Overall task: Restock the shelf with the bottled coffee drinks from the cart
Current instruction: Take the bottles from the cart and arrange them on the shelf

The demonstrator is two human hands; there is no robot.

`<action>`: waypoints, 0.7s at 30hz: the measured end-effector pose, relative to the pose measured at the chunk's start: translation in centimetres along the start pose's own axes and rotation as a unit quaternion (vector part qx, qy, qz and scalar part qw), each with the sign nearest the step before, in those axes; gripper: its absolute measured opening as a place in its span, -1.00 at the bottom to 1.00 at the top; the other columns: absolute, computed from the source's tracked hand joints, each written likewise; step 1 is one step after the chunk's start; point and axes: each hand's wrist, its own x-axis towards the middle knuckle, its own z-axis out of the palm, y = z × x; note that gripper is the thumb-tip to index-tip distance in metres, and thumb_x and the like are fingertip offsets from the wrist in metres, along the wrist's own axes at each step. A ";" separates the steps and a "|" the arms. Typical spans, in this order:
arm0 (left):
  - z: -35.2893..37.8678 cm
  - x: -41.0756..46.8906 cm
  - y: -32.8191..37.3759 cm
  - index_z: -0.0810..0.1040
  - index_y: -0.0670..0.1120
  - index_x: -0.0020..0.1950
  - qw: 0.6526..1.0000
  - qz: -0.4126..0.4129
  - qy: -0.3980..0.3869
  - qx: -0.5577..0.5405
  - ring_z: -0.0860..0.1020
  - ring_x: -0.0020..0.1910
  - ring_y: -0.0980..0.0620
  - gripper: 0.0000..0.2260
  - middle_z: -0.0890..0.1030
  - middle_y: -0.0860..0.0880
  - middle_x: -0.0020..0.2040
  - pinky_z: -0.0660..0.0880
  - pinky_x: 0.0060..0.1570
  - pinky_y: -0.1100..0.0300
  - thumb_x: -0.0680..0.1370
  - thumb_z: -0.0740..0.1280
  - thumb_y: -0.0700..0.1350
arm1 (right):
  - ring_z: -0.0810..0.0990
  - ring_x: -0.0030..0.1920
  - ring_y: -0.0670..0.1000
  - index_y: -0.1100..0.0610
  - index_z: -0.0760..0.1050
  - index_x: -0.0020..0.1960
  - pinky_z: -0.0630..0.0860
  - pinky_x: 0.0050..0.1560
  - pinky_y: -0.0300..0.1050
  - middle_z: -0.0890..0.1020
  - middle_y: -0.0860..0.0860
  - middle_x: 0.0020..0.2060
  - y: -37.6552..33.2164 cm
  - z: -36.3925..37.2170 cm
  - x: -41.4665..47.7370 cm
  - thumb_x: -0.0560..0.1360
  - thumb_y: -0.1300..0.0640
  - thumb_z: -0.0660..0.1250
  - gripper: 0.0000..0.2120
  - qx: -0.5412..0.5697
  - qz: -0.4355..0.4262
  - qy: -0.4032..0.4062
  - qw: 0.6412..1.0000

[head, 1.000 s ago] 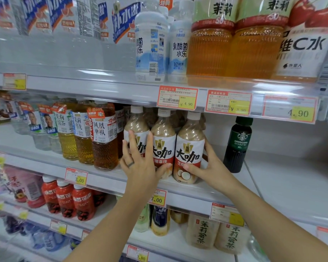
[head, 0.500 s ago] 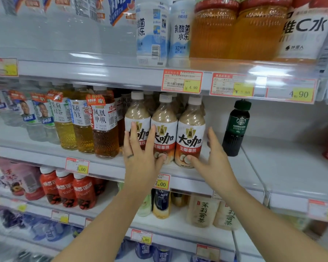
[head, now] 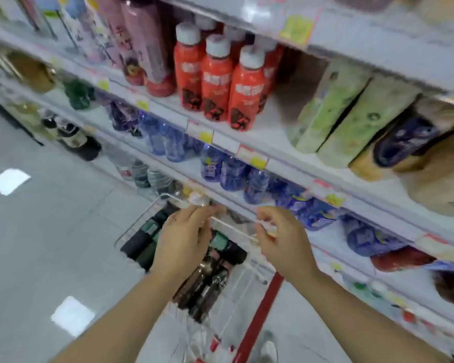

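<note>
my left hand [head: 184, 242] and my right hand [head: 282, 242] hang side by side, a little apart, over the wire cart [head: 139, 224]. the left one shows its back, fingers loosely bent and close together, with nothing in them. the right one has its fingers [head: 270, 214] curled over loosely; the picture is smeared, but i can make out nothing held there either.

the bottled coffee drinks [head: 142, 238] lie in the cart basket right under my hands, dark bottles on their sides, some with green labels, some brown ones nearer my wrists. my left hand covers part of the pile; whether it touches a bottle i cannot tell.

the cart has a red bar [head: 260, 315] and stands just beside the shelf [head: 286, 166], which runs up the right of the view in several tiers. on it stand red bottles [head: 216, 77] with white caps, pale green bottles [head: 351, 121] to their right, and blue bottles [head: 232, 172] a tier lower. the floor [head: 50, 244] is grey tile with bright patches of reflected light.
</note>
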 end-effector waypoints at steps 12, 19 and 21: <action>8.4 -13.9 -18.6 0.59 -0.02 0.14 0.953 -0.258 -0.160 -0.022 0.60 -0.13 -0.04 -0.79 0.63 0.02 0.05 0.50 0.00 0.08 0.53 0.32 -0.20 | 0.28 0.40 0.13 0.22 0.20 0.45 0.26 0.34 -0.06 0.30 0.14 0.41 8.7 25.5 0.1 0.52 0.13 0.31 -0.43 -0.080 0.209 -0.213 0.951; 11.3 -17.1 -21.6 0.62 -0.02 0.04 0.969 -0.208 -0.127 0.029 0.60 -0.14 0.03 -0.77 0.65 0.05 -0.04 0.30 0.10 0.14 0.44 0.40 -0.28 | 0.30 0.35 0.20 0.16 0.23 0.43 0.22 0.35 0.06 0.38 0.16 0.34 14.1 30.9 1.6 0.46 -0.04 0.37 -0.36 -0.193 0.219 -0.121 0.949; 11.5 -17.1 -21.8 0.63 -0.02 0.03 0.971 -0.205 -0.120 0.029 0.60 -0.15 0.04 -0.76 0.65 0.06 -0.04 0.30 0.09 0.14 0.43 0.40 -0.28 | 0.32 0.29 0.20 0.16 0.31 0.38 0.21 0.31 0.01 0.42 0.16 0.27 14.6 31.2 2.0 0.43 0.00 0.41 -0.40 -0.239 0.197 -0.110 0.944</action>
